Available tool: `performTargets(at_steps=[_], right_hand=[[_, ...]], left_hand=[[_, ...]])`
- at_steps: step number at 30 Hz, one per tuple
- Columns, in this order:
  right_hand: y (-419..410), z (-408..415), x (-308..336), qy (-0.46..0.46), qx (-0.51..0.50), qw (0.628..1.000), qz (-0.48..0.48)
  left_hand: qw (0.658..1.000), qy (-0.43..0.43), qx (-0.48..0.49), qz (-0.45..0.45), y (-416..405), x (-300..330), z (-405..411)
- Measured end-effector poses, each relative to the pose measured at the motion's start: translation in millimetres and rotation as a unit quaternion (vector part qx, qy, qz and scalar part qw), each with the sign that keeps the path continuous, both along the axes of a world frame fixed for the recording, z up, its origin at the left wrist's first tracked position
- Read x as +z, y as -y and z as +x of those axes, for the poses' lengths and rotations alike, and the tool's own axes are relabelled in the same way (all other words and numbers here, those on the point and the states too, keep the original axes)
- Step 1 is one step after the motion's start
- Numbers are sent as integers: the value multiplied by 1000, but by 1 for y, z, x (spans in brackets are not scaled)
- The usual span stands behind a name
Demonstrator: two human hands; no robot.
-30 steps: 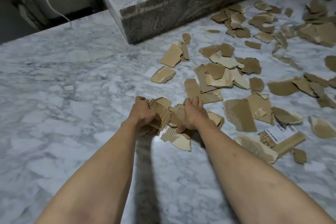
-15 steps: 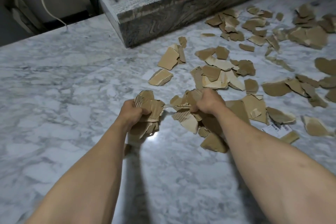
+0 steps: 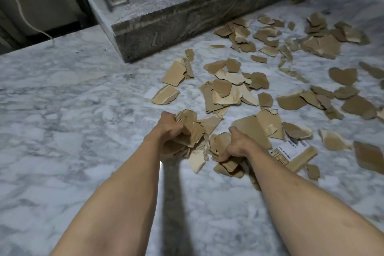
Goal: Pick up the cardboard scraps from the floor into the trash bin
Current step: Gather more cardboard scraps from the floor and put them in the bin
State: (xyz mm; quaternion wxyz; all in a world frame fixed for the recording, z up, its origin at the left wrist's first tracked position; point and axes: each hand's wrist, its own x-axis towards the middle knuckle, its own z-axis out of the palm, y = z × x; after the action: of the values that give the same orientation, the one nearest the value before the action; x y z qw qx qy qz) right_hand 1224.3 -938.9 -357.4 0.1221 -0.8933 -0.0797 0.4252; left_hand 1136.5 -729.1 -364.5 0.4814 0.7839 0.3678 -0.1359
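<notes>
Both fists full of torn cardboard scraps (image 3: 228, 91) — trash bin not in view.
Left hand (image 3: 171, 125) and right hand (image 3: 239, 146) each clench a bundle; scraps look light, stiff, slippy — squeeze stacked.

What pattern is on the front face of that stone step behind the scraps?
The stone step has dark grey-brown stone with swirling, wavy veins; the head view shows it best.

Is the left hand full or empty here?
Full: the left hand grips a crumpled bundle of cardboard scraps, fingers curled round it.
</notes>
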Motion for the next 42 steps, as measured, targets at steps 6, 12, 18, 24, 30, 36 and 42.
performTargets(at_steps=[6,12,18,24,30,36,42], right_hand=[[1,-19,-13,150,88,984,-39],[13,2,-11,59,-32,995,78],[11,11,2,-109,-335,887,298],[-23,-23,6,-163,-375,829,382],[-27,-25,-31,-96,-382,842,368],[-19,-24,-16,-43,-340,867,361],[3,2,-7,-97,-273,894,341]], left_hand=[[969,-12,-179,173,32,-12,31],[996,0,15,-86,19,-12,10],[971,58,142,-182,16,-7,-27],[939,72,178,-286,51,12,-28],[886,109,210,-398,64,19,-27],[907,85,190,-367,69,6,-24],[901,108,239,-344,71,4,-16]])
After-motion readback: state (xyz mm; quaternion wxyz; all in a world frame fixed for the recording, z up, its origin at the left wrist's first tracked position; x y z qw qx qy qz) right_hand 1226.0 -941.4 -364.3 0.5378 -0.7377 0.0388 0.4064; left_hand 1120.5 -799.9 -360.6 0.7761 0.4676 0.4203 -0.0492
